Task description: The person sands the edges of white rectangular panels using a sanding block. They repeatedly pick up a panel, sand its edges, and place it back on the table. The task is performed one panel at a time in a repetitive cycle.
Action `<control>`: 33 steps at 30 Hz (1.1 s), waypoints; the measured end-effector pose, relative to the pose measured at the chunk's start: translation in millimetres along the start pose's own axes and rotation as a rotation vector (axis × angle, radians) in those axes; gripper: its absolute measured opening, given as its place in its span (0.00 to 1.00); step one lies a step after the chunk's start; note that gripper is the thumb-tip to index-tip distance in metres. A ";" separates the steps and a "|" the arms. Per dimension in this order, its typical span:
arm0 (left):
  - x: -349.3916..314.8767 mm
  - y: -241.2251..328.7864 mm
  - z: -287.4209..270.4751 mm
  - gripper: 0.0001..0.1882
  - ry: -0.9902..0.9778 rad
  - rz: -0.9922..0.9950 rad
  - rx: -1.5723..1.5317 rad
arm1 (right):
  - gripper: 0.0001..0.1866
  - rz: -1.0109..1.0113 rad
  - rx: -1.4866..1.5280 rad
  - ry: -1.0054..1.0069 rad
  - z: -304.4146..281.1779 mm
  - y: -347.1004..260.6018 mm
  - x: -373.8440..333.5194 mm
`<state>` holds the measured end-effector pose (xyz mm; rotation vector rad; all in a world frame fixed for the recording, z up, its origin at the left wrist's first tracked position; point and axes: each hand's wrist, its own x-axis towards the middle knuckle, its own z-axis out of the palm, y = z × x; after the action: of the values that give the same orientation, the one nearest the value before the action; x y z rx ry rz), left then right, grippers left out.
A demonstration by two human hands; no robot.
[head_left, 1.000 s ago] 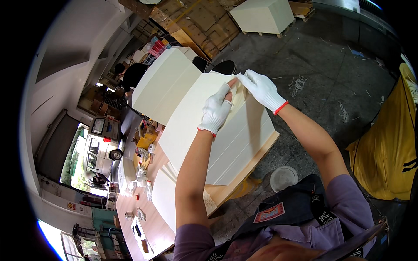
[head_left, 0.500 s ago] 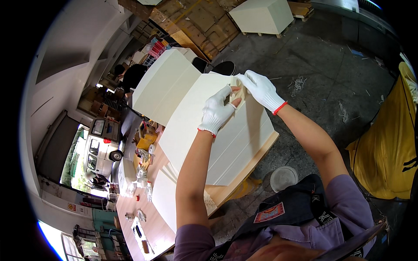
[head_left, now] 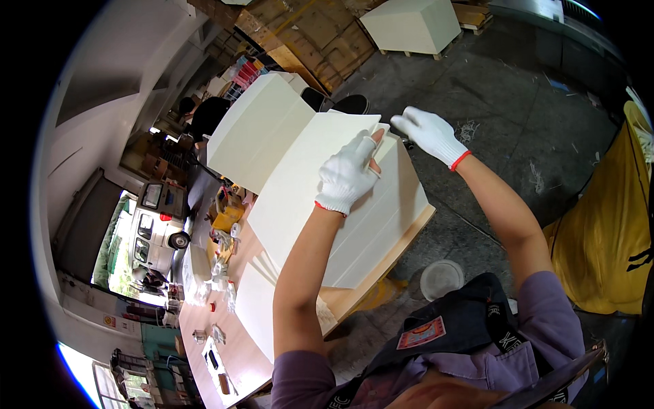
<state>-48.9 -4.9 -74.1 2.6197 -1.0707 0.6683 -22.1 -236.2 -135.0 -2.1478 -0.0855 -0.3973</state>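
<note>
A tall stack of cream paper sheets (head_left: 306,177) lies on the table, its layered side facing me. At the stack's right corner, my left hand (head_left: 349,172), in a white glove with bare fingertips, grips the edge of some top sheets, which stand slightly raised and fanned. My right hand (head_left: 429,135), also gloved in white with a red cuff, hovers just right of that corner, apart from the paper. Its fingers point left and are slightly blurred; I see nothing in them. Behind, another cream stack (head_left: 262,129) adjoins the first.
The wooden table (head_left: 204,324) extends left, with a phone-like dark object (head_left: 213,359), small bottles and a yellow container (head_left: 228,217). A round white bucket lid (head_left: 441,279) is on the floor near me. A yellow sack (head_left: 603,225) stands right. Far off, a person (head_left: 208,119) bends over.
My right hand has let go of the sheets' corner and moved right. My left hand has shifted slightly right along the edge, and the sheets there have flattened out.
</note>
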 end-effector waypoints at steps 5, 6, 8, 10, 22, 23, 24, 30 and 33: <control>2.4 -1.4 1.6 0.24 -0.085 -0.156 0.003 | 0.30 -0.259 -0.299 -0.073 1.9 -7.1 -4.4; 5.8 -0.6 2.0 0.23 -0.094 -0.174 0.009 | 0.29 -0.311 -0.343 -0.058 0.9 -3.8 -2.2; 11.3 -4.7 1.9 0.22 -0.105 -0.219 0.021 | 0.28 -0.423 -0.428 -0.024 -2.2 -9.6 0.9; 19.9 -13.5 7.1 0.22 -0.114 -0.258 0.025 | 0.26 -0.552 -0.515 0.006 -7.5 -14.3 4.9; 7.3 -20.9 2.3 0.21 -0.167 -0.345 -0.433 | 0.28 -0.070 0.209 -0.093 19.0 -30.5 6.8; 7.6 -20.2 2.0 0.21 -0.175 -0.362 -0.443 | 0.28 -0.091 0.202 -0.037 24.5 -28.2 4.6; 7.8 -19.4 1.9 0.21 -0.183 -0.378 -0.453 | 0.28 -0.103 0.204 -0.003 28.5 -25.9 3.9; 8.9 -13.9 1.0 0.19 -0.203 -0.400 -0.428 | 0.29 -0.127 0.197 0.052 34.4 -20.5 1.5; 7.6 -21.6 9.5 0.19 -0.095 -0.360 -0.493 | 0.29 -0.128 0.171 0.069 35.7 -19.5 1.8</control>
<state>-25.8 2.2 -79.6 2.3286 -0.6495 0.1713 -15.6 -196.1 -137.7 -1.9642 -0.2110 -0.5193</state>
